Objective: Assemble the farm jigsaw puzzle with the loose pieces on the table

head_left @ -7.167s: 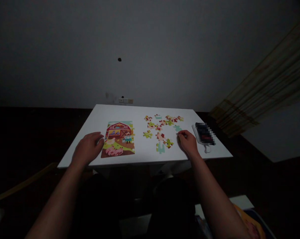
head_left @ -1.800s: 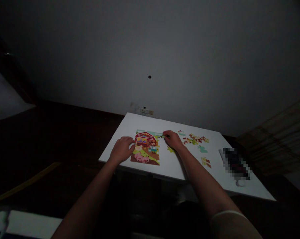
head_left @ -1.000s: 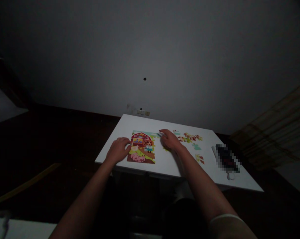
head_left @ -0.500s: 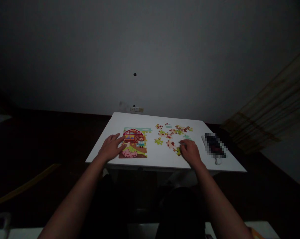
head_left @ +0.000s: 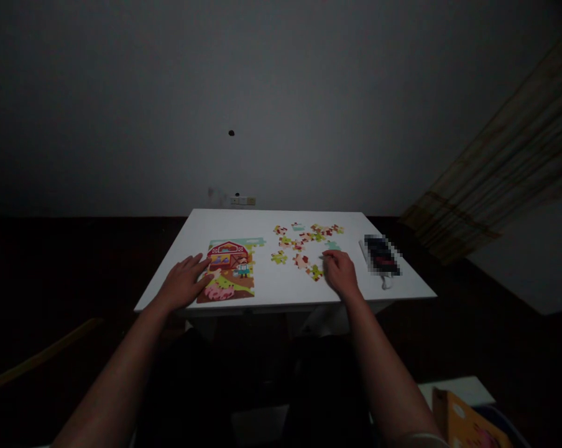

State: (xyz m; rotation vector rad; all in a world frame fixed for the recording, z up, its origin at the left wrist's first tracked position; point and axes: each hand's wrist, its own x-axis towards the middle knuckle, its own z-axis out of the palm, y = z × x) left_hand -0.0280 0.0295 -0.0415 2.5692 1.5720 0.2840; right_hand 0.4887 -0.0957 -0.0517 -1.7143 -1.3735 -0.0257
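Observation:
A partly joined jigsaw puzzle [head_left: 229, 261] with a red barn, a farmer figure and a pink animal lies flat on the left of the white table [head_left: 271, 289]. My left hand [head_left: 183, 283] rests at its left edge, fingers outstretched, the tips touching the picture. My right hand [head_left: 340, 274] is at the right of the loose jigsaw pieces [head_left: 302, 261], its fingers curled together against the tabletop. Whatever those fingers may hold is hidden. Just left of them lies a green and brown piece [head_left: 316, 272]; a pale teal piece [head_left: 332, 246] lies behind.
Several more loose pieces [head_left: 318, 233] are scattered toward the back of the table. A blurred-out dark device [head_left: 382, 255] lies at the right with a white strap [head_left: 386, 282]. An orange box [head_left: 467, 423] stands low at the right, and a wall socket [head_left: 242, 201] is behind.
The view has shifted, so the table appears further left and the orange box shows at lower right. Both hands keep nearly the same places beside the puzzle and the pieces.

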